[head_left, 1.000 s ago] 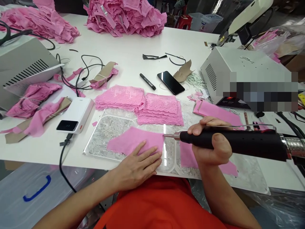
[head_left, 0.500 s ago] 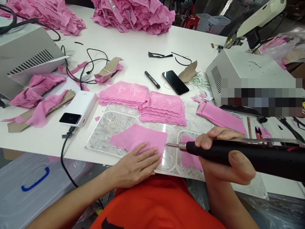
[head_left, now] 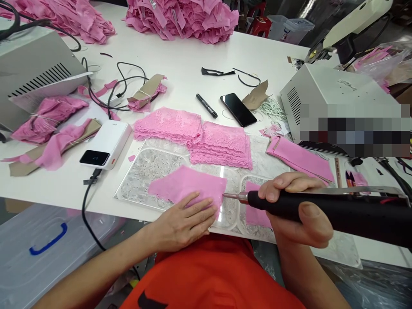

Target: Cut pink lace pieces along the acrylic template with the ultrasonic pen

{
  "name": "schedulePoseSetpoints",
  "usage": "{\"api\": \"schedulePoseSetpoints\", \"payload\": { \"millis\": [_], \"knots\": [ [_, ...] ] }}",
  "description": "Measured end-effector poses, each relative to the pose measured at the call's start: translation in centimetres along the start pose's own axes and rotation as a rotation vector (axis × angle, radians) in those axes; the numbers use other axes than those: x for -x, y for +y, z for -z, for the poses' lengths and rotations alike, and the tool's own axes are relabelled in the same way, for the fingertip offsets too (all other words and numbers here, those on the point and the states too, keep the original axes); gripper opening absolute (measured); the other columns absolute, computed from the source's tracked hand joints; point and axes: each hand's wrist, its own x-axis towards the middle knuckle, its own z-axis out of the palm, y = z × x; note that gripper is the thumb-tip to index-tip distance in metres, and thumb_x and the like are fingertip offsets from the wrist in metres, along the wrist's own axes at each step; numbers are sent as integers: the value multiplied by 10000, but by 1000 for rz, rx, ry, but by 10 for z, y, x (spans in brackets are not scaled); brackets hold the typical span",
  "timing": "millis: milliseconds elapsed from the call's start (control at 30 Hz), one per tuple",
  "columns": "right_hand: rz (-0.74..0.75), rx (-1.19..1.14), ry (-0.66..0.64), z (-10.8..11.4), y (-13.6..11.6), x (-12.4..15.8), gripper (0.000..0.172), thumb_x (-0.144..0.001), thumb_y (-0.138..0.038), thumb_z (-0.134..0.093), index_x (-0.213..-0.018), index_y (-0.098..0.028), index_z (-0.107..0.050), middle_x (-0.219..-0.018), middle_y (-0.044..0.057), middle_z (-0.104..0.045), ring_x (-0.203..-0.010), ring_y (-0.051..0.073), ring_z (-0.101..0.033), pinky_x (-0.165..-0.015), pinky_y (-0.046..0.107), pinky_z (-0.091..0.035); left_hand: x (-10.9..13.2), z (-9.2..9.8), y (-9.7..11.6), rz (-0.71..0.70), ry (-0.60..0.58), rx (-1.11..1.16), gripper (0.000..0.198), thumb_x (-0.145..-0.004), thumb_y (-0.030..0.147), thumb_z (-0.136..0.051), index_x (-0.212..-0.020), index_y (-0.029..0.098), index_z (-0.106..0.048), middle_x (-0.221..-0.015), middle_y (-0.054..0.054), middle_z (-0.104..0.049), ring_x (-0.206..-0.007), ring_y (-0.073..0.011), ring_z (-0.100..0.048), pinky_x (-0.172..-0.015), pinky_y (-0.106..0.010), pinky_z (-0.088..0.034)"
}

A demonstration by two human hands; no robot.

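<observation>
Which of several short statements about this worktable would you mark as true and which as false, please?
1. The left grip rests on a pink cloth piece. True.
2. The right grip holds a black-handled tool. True.
3. The tool points away from the cloth piece. False: its metal tip points toward the cloth's right-hand edge.
4. A black marker lies to the left of the phone in the picture. True.
5. The phone's screen is brightly lit. False: the screen is dark.
</observation>
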Motion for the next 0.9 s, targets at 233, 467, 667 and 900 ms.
{"api": "schedulePoseSetpoints", "payload": {
  "millis": [233,467,667,900],
  "knots": [
    [-66,-31,-36,5,-12,7,193,-772,-335,-652,-874,-171,-666,-800,25,-573,-549,115,-562,-516,318,-519,-1,2,0,-13,7,0,264,-992,202,-523,-1218,101,-616,-1260,-95,-687,-1294,-230,-561,-1211,-457,-320],
    [-141,-14,-75,-1,-21,15,182,-805,-349,-671,-910,-201,-670,-810,13,-563,-557,107,-555,-521,316,-527,-2,1,0,-9,27,6,276,-994,202,-512,-1223,82,-611,-1239,-102,-696,-1272,-236,-577,-1193,-458,-343],
    [-113,-27,-89,-3,-16,15,166,-808,-322,-667,-899,-183,-664,-819,18,-577,-561,109,-564,-522,318,-524,-1,0,2,4,32,4,269,-994,219,-521,-1202,83,-625,-1219,-96,-706,-1249,-239,-593,-1188,-450,-347],
    [-96,-20,-72,-4,-13,9,201,-785,-339,-666,-890,-168,-666,-815,23,-583,-544,113,-558,-494,317,-513,3,11,-2,76,40,37,267,-999,254,-528,-1206,119,-629,-1268,-83,-684,-1291,-224,-560,-1193,-428,-343]
  ]
}}
